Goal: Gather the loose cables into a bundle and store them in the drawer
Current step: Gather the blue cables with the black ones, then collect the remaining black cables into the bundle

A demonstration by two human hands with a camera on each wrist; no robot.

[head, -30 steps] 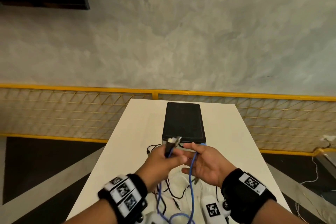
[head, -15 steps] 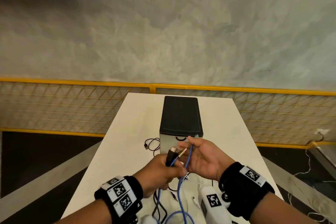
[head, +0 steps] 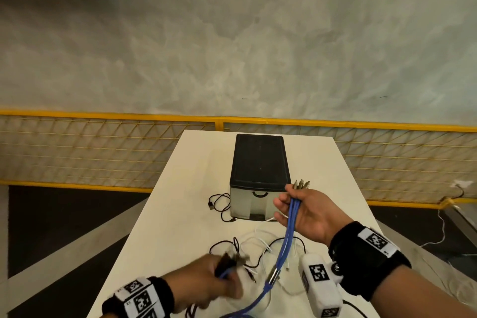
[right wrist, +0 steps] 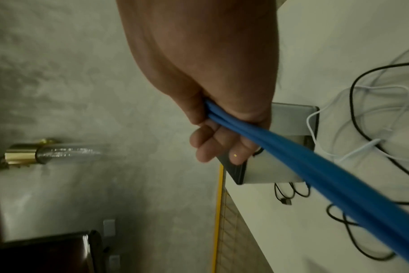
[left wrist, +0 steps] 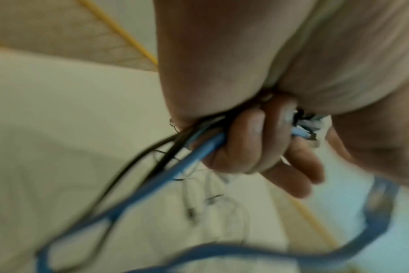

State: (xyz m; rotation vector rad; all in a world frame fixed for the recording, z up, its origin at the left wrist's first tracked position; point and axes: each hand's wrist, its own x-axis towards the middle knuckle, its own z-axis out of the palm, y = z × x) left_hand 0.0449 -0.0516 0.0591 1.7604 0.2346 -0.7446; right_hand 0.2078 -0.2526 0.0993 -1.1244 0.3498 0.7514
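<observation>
White desk (head: pixel 180 214) with a black-topped drawer box (head: pixel 259 160) at 12 o'clock, drawer closed. Right hand (head: pixel 305 210) at 2 o'clock is curled round several blue cable (head: pixel 285 245) strands, plugs poking up. Left hand (head: pixel 206 284) at 7 o'clock, blurry, grips blue and black cable ends. Loose cables (head: pixel 258 245) lie between. No readable writing, only wristband marker squares.
</observation>
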